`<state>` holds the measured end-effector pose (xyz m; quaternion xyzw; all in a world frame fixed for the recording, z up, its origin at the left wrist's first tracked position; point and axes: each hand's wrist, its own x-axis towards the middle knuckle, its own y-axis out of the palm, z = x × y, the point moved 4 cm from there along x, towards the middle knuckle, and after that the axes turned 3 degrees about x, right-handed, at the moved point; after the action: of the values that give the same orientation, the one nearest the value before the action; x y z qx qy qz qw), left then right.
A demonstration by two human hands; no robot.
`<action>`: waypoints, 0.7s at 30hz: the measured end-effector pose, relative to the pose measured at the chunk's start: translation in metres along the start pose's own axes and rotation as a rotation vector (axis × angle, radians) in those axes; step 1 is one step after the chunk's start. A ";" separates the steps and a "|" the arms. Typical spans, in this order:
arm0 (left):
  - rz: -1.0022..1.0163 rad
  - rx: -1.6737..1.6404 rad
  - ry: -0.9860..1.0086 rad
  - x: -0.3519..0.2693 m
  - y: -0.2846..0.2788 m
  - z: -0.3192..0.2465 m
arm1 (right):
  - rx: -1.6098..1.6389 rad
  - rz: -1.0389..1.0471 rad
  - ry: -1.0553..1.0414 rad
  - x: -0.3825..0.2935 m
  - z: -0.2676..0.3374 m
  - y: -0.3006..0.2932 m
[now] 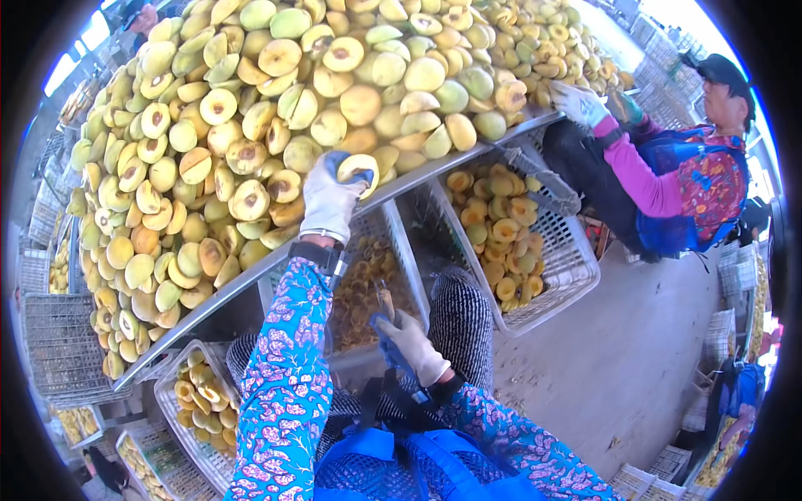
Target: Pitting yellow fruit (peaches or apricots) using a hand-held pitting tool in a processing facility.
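My left hand (327, 197), in a white and blue coated glove, grips a halved stone fruit (358, 168) at the near edge of a big heap of yellow-green fruit halves (244, 125). Several halves in the heap show dark pits or brown hollows. In my right hand (416, 351), also gloved, is a small pitting tool (385, 299) with a wooden-looking handle and a thin metal tip pointing up and away from me. It is held above my lap, apart from the fruit. Beyond it, under the table edge, a crate (410, 285) holds brown pits and scraps.
The heap lies on a metal-edged table (207, 307). White plastic crates of fruit halves stand at right (579, 275) and left (166, 391). A grey cloth-wrapped bar (545, 181) juts over the right crate. A co-worker (677, 163) sits at the right, gloved hands at the heap.
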<state>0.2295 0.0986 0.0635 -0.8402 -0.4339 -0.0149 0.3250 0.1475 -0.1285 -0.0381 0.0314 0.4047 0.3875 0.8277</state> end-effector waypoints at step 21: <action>-0.052 -1.297 -0.484 -0.176 -0.088 0.023 | -1.034 0.012 -0.545 -0.063 0.060 0.083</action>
<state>0.0493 0.0215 0.0382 -0.8338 -0.4177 -0.0910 -0.3494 0.1147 -0.0963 0.0733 -0.2759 -0.0648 0.5173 0.8075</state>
